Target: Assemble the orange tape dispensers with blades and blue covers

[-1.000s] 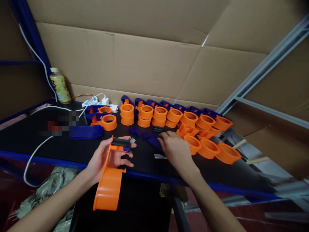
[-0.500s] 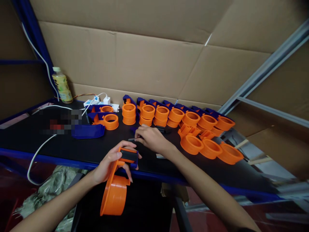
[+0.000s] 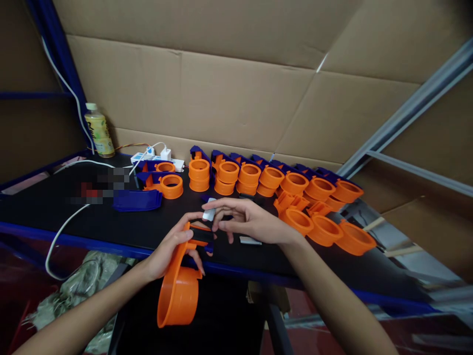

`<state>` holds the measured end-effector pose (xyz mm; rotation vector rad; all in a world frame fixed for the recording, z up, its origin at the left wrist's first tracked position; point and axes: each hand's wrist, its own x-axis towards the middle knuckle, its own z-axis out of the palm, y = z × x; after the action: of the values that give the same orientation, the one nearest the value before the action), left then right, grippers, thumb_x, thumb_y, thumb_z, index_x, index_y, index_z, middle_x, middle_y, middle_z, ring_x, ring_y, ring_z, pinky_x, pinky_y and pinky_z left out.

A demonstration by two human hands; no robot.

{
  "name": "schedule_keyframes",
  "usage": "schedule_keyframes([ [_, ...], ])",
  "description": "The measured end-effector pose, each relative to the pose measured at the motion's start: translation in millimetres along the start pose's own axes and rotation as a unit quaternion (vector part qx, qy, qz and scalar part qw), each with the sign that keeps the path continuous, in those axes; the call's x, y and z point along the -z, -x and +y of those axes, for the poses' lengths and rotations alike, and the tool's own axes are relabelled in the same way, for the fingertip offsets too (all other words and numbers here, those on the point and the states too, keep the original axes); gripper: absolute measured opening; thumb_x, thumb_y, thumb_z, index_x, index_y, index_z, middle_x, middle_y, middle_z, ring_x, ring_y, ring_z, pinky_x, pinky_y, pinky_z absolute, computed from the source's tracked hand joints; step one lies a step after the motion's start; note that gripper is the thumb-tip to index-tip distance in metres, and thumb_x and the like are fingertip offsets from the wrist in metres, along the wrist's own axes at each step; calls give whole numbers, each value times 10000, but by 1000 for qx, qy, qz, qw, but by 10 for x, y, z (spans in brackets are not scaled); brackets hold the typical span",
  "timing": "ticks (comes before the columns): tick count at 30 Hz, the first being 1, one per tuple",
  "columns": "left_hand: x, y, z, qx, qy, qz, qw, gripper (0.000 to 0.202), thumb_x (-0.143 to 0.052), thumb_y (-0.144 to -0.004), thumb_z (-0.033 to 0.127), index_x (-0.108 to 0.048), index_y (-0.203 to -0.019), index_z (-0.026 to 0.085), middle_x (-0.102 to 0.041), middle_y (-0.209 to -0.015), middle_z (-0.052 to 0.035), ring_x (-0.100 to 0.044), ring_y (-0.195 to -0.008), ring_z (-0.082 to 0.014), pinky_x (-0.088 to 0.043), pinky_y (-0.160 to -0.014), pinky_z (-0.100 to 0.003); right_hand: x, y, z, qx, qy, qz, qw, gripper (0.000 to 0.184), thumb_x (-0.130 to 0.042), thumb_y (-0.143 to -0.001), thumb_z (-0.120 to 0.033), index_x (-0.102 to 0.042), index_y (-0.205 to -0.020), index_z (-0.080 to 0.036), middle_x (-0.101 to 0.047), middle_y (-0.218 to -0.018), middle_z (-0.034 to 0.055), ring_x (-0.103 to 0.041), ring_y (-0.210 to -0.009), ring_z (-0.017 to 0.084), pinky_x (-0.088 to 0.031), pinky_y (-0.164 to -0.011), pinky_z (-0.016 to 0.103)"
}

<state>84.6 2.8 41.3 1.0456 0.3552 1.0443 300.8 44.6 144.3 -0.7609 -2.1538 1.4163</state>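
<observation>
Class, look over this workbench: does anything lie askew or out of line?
Yes: three orange rings sit loose in front of the tidy back row, and a blue piece lies flat, apart.

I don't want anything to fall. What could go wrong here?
The orange part hangs past the table edge, held only by the left hand, so it might drop. The small grey piece is pinched in the right hand's fingertips and could slip out.
</observation>
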Motion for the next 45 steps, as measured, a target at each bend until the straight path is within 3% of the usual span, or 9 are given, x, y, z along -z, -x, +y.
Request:
schedule_keyframes([
  [5, -58, 37, 38, -3, -19, -8, 1000, 440, -528, -929, 350, -489, -1352, 237, -662, -1150, -156, -719, -879, -304, -640, -573, -408, 34, 35, -61, 52, 191, 67, 978, 257, -597, -975, -350, -754, -1125, -213, -678, -793, 14, -564, -642, 106, -434, -572, 233],
  [9, -55, 27, 30, -4, -36, -9, 999, 433, -529, -947, 346, -475, -1364, 245, -657, -1160, -150, -722, -840, -281, -641, -574, -403, -21, 63, -137, 125, 278, 59, 950, 171, -676, -934, -319, -803, -1033, -259, -581, -774, 14, -518, -742, 130, -416, -657, 255],
  [14, -24, 19, 3, -13, -67, -18, 998, 426, -569, -937, 336, -494, -1349, 259, -633, -1208, -134, -735, -802, -260, -640, -584, -386, -112, 27, -169, 138, 244, 68, 957, 136, -716, -902, -326, -806, -969, -249, -602, -877, 31, -547, -833, 143, -449, -711, 265],
  [21, -24, 77, -3, -3, -104, -29, 994, 501, -605, -915, 348, -463, -1392, 302, -544, -1351, -113, -746, -669, -198, -612, -579, -331, -206, -51, -97, 61, 169, 66, 981, 168, -761, -858, -342, -805, -924, -193, -663, -761, 10, -551, -652, 104, -420, -596, 232],
  [29, 8, 43, -72, -11, -51, -28, 998, 429, -588, -905, 347, -532, -1320, 253, -583, -1305, -123, -733, -611, -187, -628, -541, -363, -338, -110, 5, 28, 103, 86, 991, 165, -789, -825, -348, -802, -876, -192, -646, -784, 12, -553, -668, 114, -419, -595, 239],
  [35, -51, 19, -16, -17, -30, -7, 999, 422, -589, -914, 330, -564, -1326, 243, -611, -1304, -135, -734, -637, -192, -643, -528, -362, -304, -114, 76, 79, 150, 63, 983, 167, -733, -882, -373, -806, -910, -224, -696, -809, 37, -568, -817, 167, -444, -828, 331],
  [38, -54, 17, -12, -4, -29, -8, 1000, 439, -627, -899, 318, -571, -1331, 259, -609, -1332, -132, -735, -596, -183, -642, -519, -353, -260, -125, 79, 62, 158, 35, 985, 180, -705, -904, -357, -805, -978, -226, -697, -820, 35, -564, -785, 153, -446, -817, 323],
  [42, -39, 18, -29, 9, -10, 26, 1000, 432, -637, -891, 270, -576, -1319, 254, -686, -1188, -111, -733, -548, -185, -633, -490, -334, -269, -211, 95, 8, 133, 41, 990, 244, -739, -856, -357, -790, -1030, -193, -700, -851, 29, -543, -692, 118, -419, -626, 245],
  [45, -56, 4, 15, 16, 36, 64, 997, 381, -598, -904, 280, -589, -1277, 203, -733, -986, -104, -739, -659, -234, -643, -500, -378, -196, -209, 74, 14, 150, 89, 985, 291, -702, -882, -381, -765, -1090, -187, -725, -889, 33, -578, -717, 124, -430, -630, 241],
])
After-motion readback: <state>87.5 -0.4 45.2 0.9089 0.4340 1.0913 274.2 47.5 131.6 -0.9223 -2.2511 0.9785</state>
